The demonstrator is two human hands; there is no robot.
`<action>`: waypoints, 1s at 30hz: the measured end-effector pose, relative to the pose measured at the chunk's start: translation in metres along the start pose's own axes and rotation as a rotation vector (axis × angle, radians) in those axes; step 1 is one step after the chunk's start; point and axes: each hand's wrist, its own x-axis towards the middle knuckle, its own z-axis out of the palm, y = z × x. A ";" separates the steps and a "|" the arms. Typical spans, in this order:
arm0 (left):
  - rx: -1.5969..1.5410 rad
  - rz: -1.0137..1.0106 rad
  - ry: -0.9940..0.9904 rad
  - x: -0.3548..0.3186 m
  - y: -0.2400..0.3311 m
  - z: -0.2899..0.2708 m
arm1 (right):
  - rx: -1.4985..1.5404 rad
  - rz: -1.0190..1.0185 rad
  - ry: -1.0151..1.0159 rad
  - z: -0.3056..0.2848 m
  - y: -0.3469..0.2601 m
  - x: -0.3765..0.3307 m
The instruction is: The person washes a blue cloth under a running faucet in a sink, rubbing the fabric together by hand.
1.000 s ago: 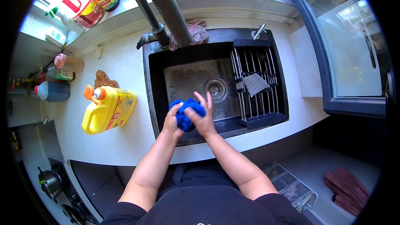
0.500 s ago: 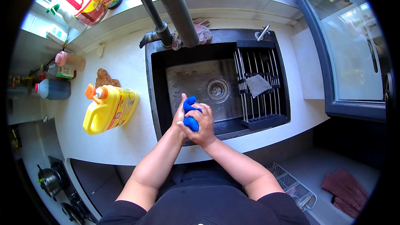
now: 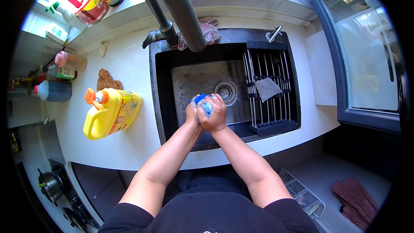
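Cloth of bright-blue crumpled fabric, clamped between bare left hand and bare right hand, right above the front part of the black rectangular sink! Palms sandwich it, neither hand nearer; its long axis, hidden, can't be told.

Head cam is the left fisheye of the pair I wear, facing straight down-ish from my head. My hands and the sink sit near, mid-frame; window is farther, frame right.
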 end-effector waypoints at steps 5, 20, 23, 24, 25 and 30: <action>0.045 0.083 -0.087 0.015 -0.005 -0.009 | 0.008 0.053 -0.004 0.001 0.005 0.007; 1.045 0.386 0.238 -0.009 0.033 0.007 | 0.805 0.879 -0.067 -0.005 0.027 0.009; 1.390 0.819 0.280 -0.018 0.047 0.011 | 1.044 0.997 0.017 -0.012 0.038 0.015; 1.485 0.982 0.290 -0.021 0.053 0.012 | 1.083 1.016 0.026 -0.010 0.042 0.016; 1.422 1.106 0.243 -0.022 0.060 0.016 | 1.122 1.035 0.033 -0.009 0.046 0.018; 1.260 1.539 0.363 -0.028 0.113 0.066 | 1.312 1.209 -0.033 -0.011 0.040 0.040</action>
